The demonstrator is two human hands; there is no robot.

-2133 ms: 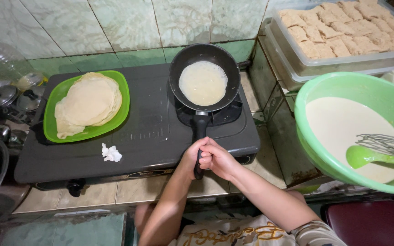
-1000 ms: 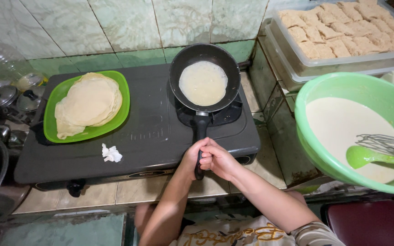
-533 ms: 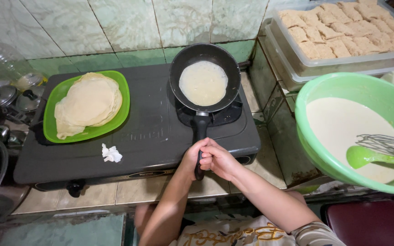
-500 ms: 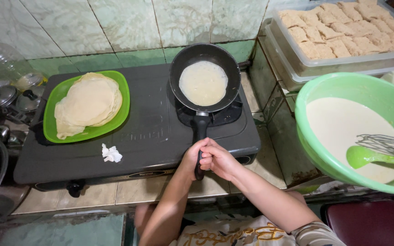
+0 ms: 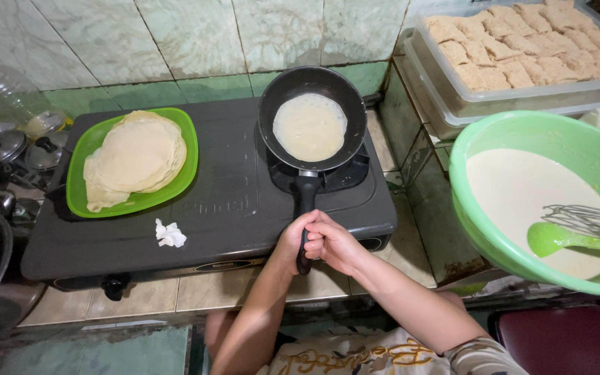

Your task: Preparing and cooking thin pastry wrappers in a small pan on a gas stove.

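A black frying pan (image 5: 279, 90) sits on the right burner of a dark two-burner stove (image 5: 230, 208), with a thin round pale crepe (image 5: 310, 127) cooking in it. My left hand (image 5: 292, 239) is wrapped around the pan's black handle (image 5: 306, 198) near its end. My right hand (image 5: 333, 243) rests against the same handle from the right, fingers curled over it. A green plate (image 5: 81, 187) with a stack of cooked crepes (image 5: 135, 156) lies on the stove's left side.
A large green bowl (image 5: 494, 139) of pale batter holds a green ladle (image 5: 557, 237) and a wire whisk (image 5: 592, 221) at the right. A clear tub of folded wrappers (image 5: 522, 42) stands behind it. A crumpled white tissue (image 5: 170, 235) lies on the stove; pot lids (image 5: 8, 146) sit at far left.
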